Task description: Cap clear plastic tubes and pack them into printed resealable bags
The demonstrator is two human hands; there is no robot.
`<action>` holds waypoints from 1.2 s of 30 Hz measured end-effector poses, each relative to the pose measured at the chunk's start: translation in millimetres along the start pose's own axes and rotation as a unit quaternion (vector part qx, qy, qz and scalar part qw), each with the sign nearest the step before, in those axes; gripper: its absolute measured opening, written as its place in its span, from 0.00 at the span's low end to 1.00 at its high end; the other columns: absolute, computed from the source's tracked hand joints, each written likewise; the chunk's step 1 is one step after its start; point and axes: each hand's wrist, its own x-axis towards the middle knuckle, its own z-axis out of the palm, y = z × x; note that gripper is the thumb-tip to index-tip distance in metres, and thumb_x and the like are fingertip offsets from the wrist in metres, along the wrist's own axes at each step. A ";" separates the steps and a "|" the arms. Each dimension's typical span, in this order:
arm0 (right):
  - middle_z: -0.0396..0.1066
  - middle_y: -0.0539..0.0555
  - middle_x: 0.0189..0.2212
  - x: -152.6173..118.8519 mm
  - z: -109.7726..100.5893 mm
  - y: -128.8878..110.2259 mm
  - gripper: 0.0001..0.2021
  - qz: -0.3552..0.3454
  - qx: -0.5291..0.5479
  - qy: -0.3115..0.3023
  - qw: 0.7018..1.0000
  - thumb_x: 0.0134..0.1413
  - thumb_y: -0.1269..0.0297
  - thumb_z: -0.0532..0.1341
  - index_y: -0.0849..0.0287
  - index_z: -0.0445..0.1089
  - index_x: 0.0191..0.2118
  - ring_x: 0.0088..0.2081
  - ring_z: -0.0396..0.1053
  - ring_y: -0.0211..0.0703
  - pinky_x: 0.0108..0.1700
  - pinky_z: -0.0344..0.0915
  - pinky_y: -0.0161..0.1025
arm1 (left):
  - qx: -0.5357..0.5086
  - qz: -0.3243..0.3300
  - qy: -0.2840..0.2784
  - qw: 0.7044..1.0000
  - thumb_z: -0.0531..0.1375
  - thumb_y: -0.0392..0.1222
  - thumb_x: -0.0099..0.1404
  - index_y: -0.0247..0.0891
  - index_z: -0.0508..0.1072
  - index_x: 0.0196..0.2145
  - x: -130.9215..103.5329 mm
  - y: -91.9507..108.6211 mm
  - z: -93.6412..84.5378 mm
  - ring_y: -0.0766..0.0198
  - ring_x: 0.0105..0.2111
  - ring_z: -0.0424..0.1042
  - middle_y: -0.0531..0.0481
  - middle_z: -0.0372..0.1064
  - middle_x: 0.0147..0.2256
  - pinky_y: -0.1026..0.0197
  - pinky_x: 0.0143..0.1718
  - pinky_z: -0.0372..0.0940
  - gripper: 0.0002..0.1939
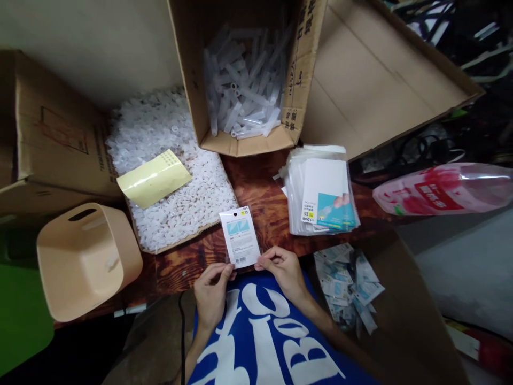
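A small white printed package point(241, 238) with blue pictures and a hang hole lies at the front edge of the wooden table. My left hand point(213, 291) pinches its lower left corner, and my right hand point(284, 272) pinches the lower right corner. To the right is a stack of clear bags with printed cards point(324, 187). Behind the package and to the left, a shallow cardboard tray holds many small white and translucent plastic pieces point(188, 198). A yellow sheet point(154, 178) rests on these pieces.
An open cardboard box point(250, 145) of translucent tubes stands at the back. A beige bin point(90, 262) sits left, near another carton point(60, 128). On the right lies a pink plastic package point(441, 190). Below the table's edge, a box holds several finished-looking packets point(347, 283).
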 end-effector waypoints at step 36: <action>0.67 0.51 0.14 4.9 19.6 3.6 0.17 -0.127 -0.359 0.098 0.919 0.63 0.58 0.54 0.52 0.53 0.23 0.21 0.72 0.46 0.24 0.62 0.36 | 0.078 -0.126 -0.005 0.989 0.63 0.59 0.62 0.33 0.80 0.26 13.0 0.4 8.5 0.63 0.17 0.71 0.51 0.71 0.18 0.64 0.20 0.64 0.23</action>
